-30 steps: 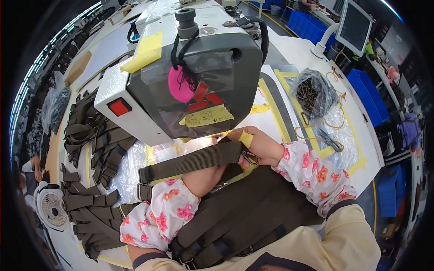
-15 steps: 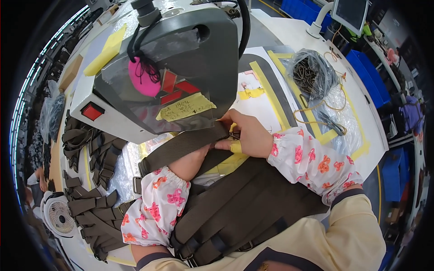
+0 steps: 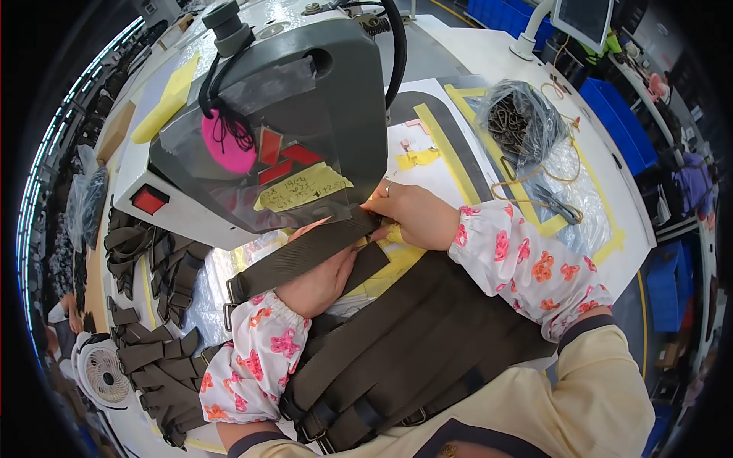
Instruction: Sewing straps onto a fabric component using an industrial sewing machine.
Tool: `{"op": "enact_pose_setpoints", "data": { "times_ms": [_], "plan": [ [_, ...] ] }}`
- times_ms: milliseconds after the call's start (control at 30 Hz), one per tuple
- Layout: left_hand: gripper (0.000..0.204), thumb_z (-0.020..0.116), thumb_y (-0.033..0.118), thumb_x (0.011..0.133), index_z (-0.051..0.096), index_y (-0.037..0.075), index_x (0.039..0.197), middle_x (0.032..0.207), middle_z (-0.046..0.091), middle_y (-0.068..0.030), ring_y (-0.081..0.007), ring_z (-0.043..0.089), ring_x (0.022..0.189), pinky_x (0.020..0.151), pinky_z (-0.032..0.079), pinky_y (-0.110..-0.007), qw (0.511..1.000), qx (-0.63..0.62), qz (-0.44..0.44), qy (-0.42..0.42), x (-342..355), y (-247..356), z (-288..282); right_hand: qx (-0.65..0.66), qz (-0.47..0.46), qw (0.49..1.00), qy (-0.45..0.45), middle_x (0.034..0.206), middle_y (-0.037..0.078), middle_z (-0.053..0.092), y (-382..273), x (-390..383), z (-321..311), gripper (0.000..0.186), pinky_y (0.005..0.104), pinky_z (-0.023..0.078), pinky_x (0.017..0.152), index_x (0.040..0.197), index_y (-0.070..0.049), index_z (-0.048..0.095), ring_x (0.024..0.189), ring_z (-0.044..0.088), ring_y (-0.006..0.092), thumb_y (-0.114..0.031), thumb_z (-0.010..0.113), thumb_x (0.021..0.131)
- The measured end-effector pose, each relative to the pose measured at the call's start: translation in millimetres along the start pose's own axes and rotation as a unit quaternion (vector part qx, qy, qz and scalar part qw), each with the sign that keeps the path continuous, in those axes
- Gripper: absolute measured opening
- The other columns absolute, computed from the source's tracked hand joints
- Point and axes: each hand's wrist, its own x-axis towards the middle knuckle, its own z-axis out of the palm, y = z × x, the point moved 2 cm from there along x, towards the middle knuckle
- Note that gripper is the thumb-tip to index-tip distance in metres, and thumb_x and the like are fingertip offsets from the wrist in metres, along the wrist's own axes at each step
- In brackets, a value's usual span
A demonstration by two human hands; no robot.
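Note:
Under the grey sewing machine head [image 3: 282, 130], my two hands meet at the end of a dark olive webbing strap [image 3: 305, 256]. My right hand [image 3: 420, 216] pinches that end, thumb and fingers pressed together beside the machine. Coming from the left, my left hand [image 3: 321, 278] grips the same strap, its fingertips partly hidden beneath the webbing. A metal buckle [image 3: 227, 315] hangs at the strap's left end. Across my lap and the table edge lies a thick stack of olive straps [image 3: 420, 328].
Heaps of buckled straps [image 3: 164, 362] lie on the left, beside a white fan [image 3: 103, 370]. At the right, a clear plastic bag of metal hooks [image 3: 510, 126] stands near thread snips [image 3: 561, 204]. Yellow tape [image 3: 447, 153] marks the white table; blue bins [image 3: 618, 126] stand beyond.
My right hand has tilted over the strap end, hiding the small metal piece seen at its fingertips. More of the back of my left hand shows. The whole view has shifted slightly.

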Motion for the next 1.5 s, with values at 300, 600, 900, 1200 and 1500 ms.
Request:
{"op": "enact_pose_setpoints", "data": {
  "times_ms": [300, 600, 900, 1200, 1500],
  "plan": [
    [0.021, 0.050, 0.015, 0.085, 0.057, 0.010, 0.105, 0.086, 0.059, -0.0097, -0.0308, 0.057, 0.074, 0.068, 0.046, -0.039, 0.992, -0.044, -0.102, -0.058, -10, 1, 7, -0.040, -0.109, 0.989, 0.091, 0.097, 0.010, 0.059, -9, -11, 9, 0.028, 0.0326, 0.049, 0.073, 0.093, -0.001, 0.059, 0.089, 0.057, 0.0272, -0.004, 0.069, 0.067],
    [0.023, 0.054, 0.010, 0.076, 0.058, 0.007, 0.098, 0.090, 0.062, -0.0046, -0.0203, 0.062, 0.073, 0.059, 0.050, -0.032, 0.995, 0.080, -0.054, -0.038, -8, 6, 5, -0.236, -0.173, 0.954, 0.056, 0.100, 0.007, 0.059, -28, -7, 14, 0.020, 0.0305, 0.047, 0.075, 0.085, -0.003, 0.060, 0.096, 0.054, 0.0194, -0.011, 0.059, 0.068],
    [0.029, 0.057, 0.008, 0.070, 0.061, 0.003, 0.099, 0.103, 0.060, -0.0067, -0.0219, 0.058, 0.093, 0.073, 0.051, -0.030, 0.986, 0.135, 0.087, 0.047, -7, 4, -3, -0.241, -0.165, 0.955, 0.056, 0.106, 0.006, 0.059, -28, -18, 11, 0.016, 0.0310, 0.042, 0.080, 0.085, -0.008, 0.060, 0.095, 0.054, 0.0185, -0.012, 0.059, 0.070],
    [0.026, 0.057, 0.013, 0.073, 0.062, 0.010, 0.099, 0.112, 0.059, -0.0014, -0.0179, 0.059, 0.093, 0.064, 0.049, -0.030, 0.993, 0.095, 0.060, 0.017, 3, -19, 2, -0.254, -0.133, 0.955, 0.077, 0.107, 0.002, 0.059, -26, -7, 9, 0.022, 0.0348, 0.039, 0.083, 0.089, -0.008, 0.062, 0.095, 0.052, 0.0168, -0.011, 0.059, 0.068],
    [0.029, 0.058, 0.011, 0.075, 0.062, 0.018, 0.103, 0.108, 0.058, -0.0047, -0.0222, 0.056, 0.093, 0.071, 0.037, -0.038, 0.994, 0.086, -0.070, -0.001, -12, -14, 1, -0.289, -0.136, 0.946, 0.051, 0.106, 0.002, 0.060, -31, -12, 10, 0.020, 0.0398, 0.036, 0.088, 0.085, -0.010, 0.060, 0.094, 0.053, 0.0156, -0.014, 0.060, 0.065]
  ]
}}
